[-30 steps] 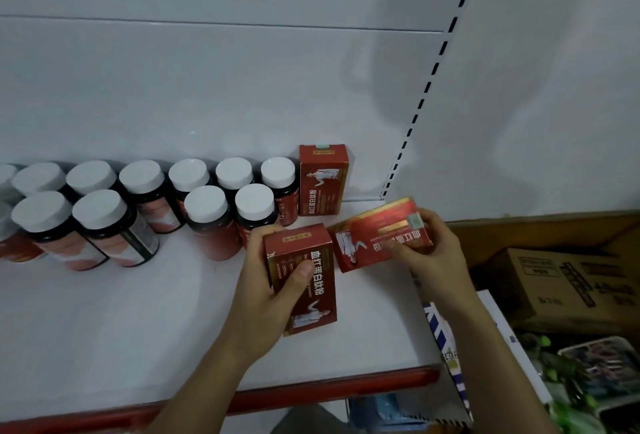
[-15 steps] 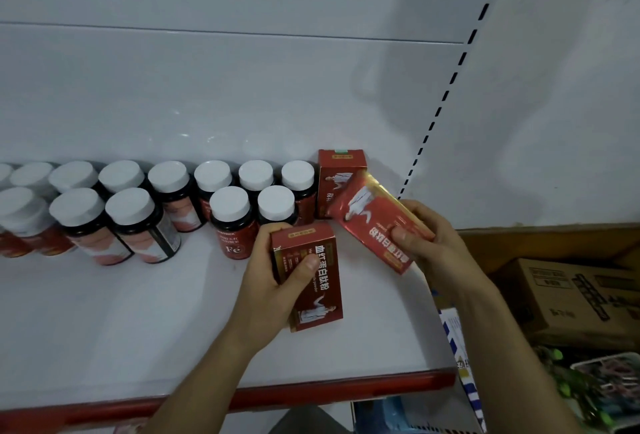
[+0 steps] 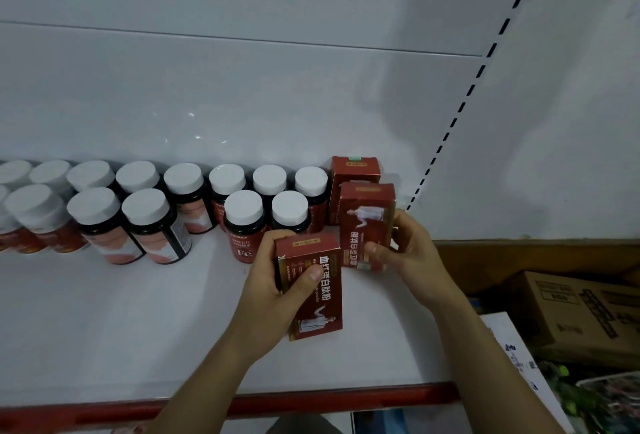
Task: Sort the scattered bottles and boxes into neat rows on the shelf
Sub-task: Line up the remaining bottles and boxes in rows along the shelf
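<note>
**Shelf stock: sorting partly done**

Right box [image 3: 367, 225]: red, upright, just in front of the back box [image 3: 355, 172]; the right hand [image 3: 412, 257] pinches its lower half, thumb on the face, fingers curled round the far edge; whether its base meets the shelf [image 3: 104, 329] cannot be told; judged to be going in as second of a box file at the shelf's right end.

Left box [image 3: 313, 289]: red, tilted toward the camera; the left hand [image 3: 266, 295] grips it, thumb across the face, fingers wrapped behind; not yet placed.

Back box: upright against the wall, beside the last bottle; counted as placed.

Bottles [image 3: 244, 206]: white caps, dark bodies; the back row along the wall looks orderly; the front row is broken by a gap mid-shelf and some labels face askew; the left end runs out of view.

Outstanding, by judgement: seat both held boxes; close up the front bottles.

Carton [image 3: 581, 315]: brown, off the shelf, below and to the right.
</note>
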Demonstrator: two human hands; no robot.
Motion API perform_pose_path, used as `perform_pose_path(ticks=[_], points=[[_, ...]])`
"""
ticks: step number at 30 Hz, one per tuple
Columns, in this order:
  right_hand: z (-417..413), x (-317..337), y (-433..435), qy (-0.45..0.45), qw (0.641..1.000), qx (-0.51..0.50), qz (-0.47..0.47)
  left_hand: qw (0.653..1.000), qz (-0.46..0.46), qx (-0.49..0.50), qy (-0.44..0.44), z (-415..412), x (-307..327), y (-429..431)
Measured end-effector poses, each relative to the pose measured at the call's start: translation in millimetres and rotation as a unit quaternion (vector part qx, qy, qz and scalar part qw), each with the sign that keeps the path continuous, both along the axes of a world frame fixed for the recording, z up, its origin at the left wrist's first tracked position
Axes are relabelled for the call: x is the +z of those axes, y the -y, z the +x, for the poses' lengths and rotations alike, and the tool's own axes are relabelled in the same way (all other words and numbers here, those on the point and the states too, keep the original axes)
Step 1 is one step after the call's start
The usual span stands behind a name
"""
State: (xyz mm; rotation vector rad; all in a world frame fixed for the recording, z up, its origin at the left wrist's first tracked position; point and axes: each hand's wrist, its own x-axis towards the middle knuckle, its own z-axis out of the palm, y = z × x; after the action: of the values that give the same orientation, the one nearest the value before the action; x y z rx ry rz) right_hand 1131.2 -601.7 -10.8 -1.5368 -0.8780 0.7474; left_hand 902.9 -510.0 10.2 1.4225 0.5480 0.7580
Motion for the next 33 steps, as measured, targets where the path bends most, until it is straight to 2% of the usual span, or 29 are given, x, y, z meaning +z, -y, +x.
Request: perform_pose_path(ticks=[6, 11, 14, 16, 17, 19, 20, 21, 24, 26, 29, 33], points=[[7.4, -3.6, -18.0, 0.157, 0.985, -0.058, -0.039, 1.000, 0.000, -0.005, 0.005, -0.3, 0.7, -1.5], [-0.3, -6.2, -35.9, 0.184, 0.974, -0.121, -0.053, 0.999, -0.034, 0.026, 0.030, 0.6, 5.3, -4.5], [-16.4, 1.3, -27.9, 0.199, 0.963, -0.180, -0.040, 0.995, -0.041, 0.038, 0.085, 0.9, 9.2, -3.1], [-28.7, 7.6, -8.3, 0.126, 0.977, -0.163, 0.048, 0.986, -0.064, 0.061, 0.140, 3.1, 13.6, -2.7], [-35.7, 11.0, 1.5, 0.047, 0.991, -0.095, 0.085, 0.979, -0.090, 0.071, 0.171, 5.3, 15.1, -2.2], [-49.4, 14.9, 17.0, -0.083, 0.989, 0.078, 0.094, 0.959, -0.157, 0.076, 0.225, 12.0, 17.8, 0.3], [-54.9, 16.5, 20.8, -0.097, 0.984, 0.122, 0.085, 0.954, -0.174, 0.068, 0.236, 15.4, 19.4, 1.8], [-58.2, 16.7, 21.4, -0.098, 0.984, 0.121, 0.082, 0.957, -0.167, 0.057, 0.231, 18.6, 21.5, 3.2], [-51.6, 30.3, 21.9, -0.146, 0.980, -0.043, 0.127, 0.980, -0.009, 0.063, 0.186, 17.2, 31.6, -4.4], [-28.4, 42.4, 31.6, -0.139, 0.970, -0.118, 0.163, 0.976, 0.116, 0.095, 0.159, 9.5, 41.9, -22.1], [2.9, 64.6, 44.7, 0.030, 0.990, -0.051, 0.126, 0.945, 0.300, 0.130, 0.010, 2.2, 55.5, -53.8], [14.6, 76.5, 27.5, 0.239, 0.969, 0.036, 0.048, 0.854, 0.480, 0.033, -0.198, 15.2, 55.3, -75.8]])
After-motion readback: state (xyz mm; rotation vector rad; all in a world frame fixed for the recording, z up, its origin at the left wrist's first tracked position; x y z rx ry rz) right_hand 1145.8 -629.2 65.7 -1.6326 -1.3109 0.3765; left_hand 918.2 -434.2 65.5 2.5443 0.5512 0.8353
